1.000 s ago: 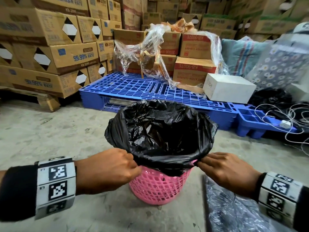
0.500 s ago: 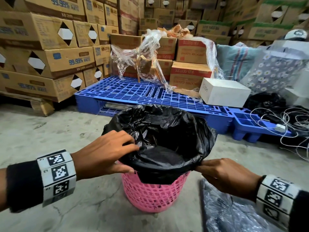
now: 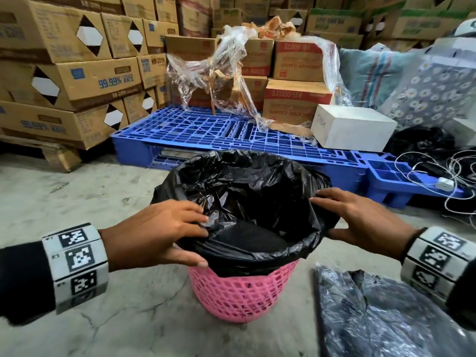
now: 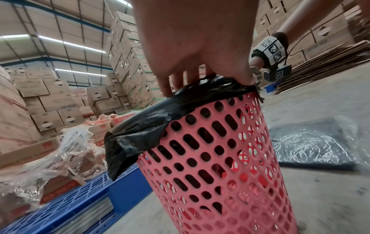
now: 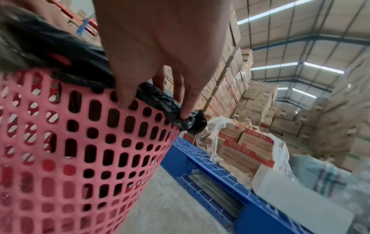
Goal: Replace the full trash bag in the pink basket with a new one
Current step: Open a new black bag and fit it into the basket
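Note:
A pink perforated basket (image 3: pixel 244 292) stands on the concrete floor, lined with a black trash bag (image 3: pixel 247 199) whose edge is folded over the rim. My left hand (image 3: pixel 159 233) holds the bag's edge at the left rim, fingers inside and thumb outside. At the right rim my right hand (image 3: pixel 360 220) holds the folded edge the same way. The left wrist view shows the left fingers (image 4: pixel 166 88) going in behind the bag (image 4: pixel 152 126) above the basket wall (image 4: pixel 220 158). In the right wrist view a fingertip (image 5: pixel 186 110) presses a bunched fold of bag (image 5: pixel 192 123) against the basket (image 5: pixel 70 142).
A clear-wrapped pack of dark bags (image 3: pixel 373 318) lies on the floor right of the basket. Behind it a blue pallet (image 3: pixel 206 132) carries cartons, loose plastic wrap and a white box (image 3: pixel 353 127). Stacked cartons (image 3: pixel 64 73) fill the left; cables (image 3: pixel 438 176) lie far right.
Both hands have left the near edge of the rim and moved round to its left and right sides. The bag's edge now sits folded lower over the rim.

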`<state>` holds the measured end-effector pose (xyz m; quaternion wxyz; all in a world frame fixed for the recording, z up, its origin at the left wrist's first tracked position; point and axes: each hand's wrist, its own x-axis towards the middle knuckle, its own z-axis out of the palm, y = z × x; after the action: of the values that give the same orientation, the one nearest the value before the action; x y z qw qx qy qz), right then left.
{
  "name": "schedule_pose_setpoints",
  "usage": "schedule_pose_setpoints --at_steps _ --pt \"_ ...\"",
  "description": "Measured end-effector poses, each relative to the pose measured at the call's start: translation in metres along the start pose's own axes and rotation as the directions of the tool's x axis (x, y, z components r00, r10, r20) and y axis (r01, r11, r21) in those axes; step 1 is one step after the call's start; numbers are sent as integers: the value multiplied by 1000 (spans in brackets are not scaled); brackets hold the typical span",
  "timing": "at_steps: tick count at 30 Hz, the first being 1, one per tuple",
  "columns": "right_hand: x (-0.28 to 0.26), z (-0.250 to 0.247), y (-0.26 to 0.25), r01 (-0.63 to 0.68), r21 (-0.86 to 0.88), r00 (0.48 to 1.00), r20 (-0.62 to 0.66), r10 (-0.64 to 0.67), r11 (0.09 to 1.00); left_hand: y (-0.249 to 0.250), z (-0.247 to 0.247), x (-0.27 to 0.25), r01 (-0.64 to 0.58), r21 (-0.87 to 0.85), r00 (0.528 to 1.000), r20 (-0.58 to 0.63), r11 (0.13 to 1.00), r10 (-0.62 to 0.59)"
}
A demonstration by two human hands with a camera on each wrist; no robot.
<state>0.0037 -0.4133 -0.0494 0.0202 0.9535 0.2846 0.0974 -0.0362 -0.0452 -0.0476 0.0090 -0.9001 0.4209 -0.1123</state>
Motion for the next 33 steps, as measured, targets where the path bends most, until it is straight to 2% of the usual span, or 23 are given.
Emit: schedule_pose_setpoints --at_steps 3,5,7,10,14,16,20,25,27,31,33 --pt "6 21 -4 -67 83 996 56 63 994 -2 3 -4 8 -141 1000 0 990 -8" --pt "4 31 -3 -93 137 995 59 86 986 -3 7 -8 5 -134 1000 8 991 -4" --pt "4 26 -3 -84 108 994 76 75 991 -6 8 -11 -10 -117 1000 9 993 11" --pt "-3 -1 -13 -12 21 999 48 10 1000 -6 1 -14 -40 -132 997 -69 990 31" --pt "-9 -33 -25 106 73 993 38 -109 992 -11 -21 -18 -20 -195 989 -147 981 -9" --pt "-7 -39 -29 176 106 982 44 -182 979 -17 -25 -22 -18 -150 991 -135 989 -3" --pt "1 -36 -45 314 169 939 91 -332 934 -16 -18 -26 -99 39 989 -103 994 103" --pt "9 -29 -64 397 214 902 89 -423 893 -16 -19 -27 -218 247 959 -127 944 254" --pt "9 -30 -65 387 256 897 119 -426 886 -16 -20 -24 -241 223 959 -99 945 267" --pt "13 -25 -67 342 321 893 181 -412 883 -24 -24 -16 -150 66 988 -16 987 151" --pt "12 -22 -67 306 381 895 199 -400 872 -27 -22 -13 -173 23 985 28 985 173"
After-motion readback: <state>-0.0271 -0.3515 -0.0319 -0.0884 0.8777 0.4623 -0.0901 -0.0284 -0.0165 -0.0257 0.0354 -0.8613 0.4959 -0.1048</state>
